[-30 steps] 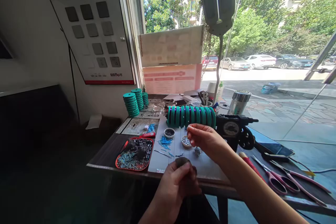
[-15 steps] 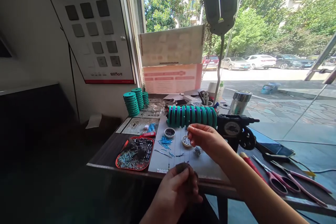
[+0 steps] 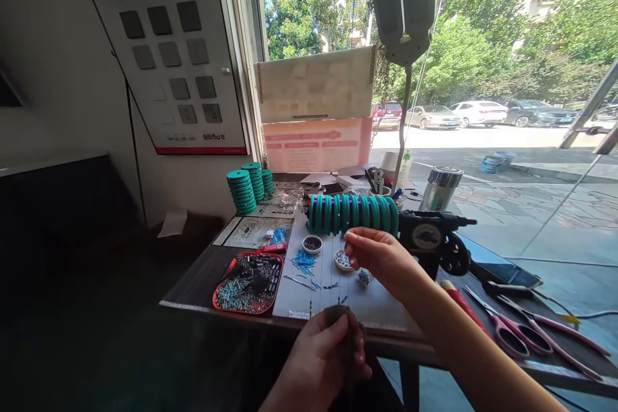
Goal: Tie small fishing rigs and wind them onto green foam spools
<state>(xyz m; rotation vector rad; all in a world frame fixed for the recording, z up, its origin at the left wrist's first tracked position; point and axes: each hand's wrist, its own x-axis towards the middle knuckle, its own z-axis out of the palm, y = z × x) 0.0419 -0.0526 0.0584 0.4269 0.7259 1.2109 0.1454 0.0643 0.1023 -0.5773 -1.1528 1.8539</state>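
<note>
My right hand [image 3: 374,252] is raised over the table, thumb and fingertips pinched together; anything between them is too small to make out. It hovers just in front of a row of green spools [image 3: 353,214] and beside a small dish of white beads [image 3: 343,260]. Lower and nearer to me, my left hand [image 3: 328,344] is closed at the table's front edge. Something dark and thin seems to be in its fingers, but I cannot make it out. Thin dark lines run down the grey board [image 3: 294,299] from the spools towards this hand. Blue tube-like pieces [image 3: 304,262] lie left of the dishes.
A red tray [image 3: 215,299] of dark and bluish small parts sits left. Near it stand a dish of dark beads [image 3: 311,244] and stacked green spools [image 3: 241,193]. Scissors [image 3: 512,338], pliers [image 3: 555,344] and a phone [image 3: 506,267] lie right. A lamp [image 3: 405,6] hangs above.
My left hand has dropped very slightly, showing a bit more of the board beyond it. My right hand stays almost in place, still pinched.
</note>
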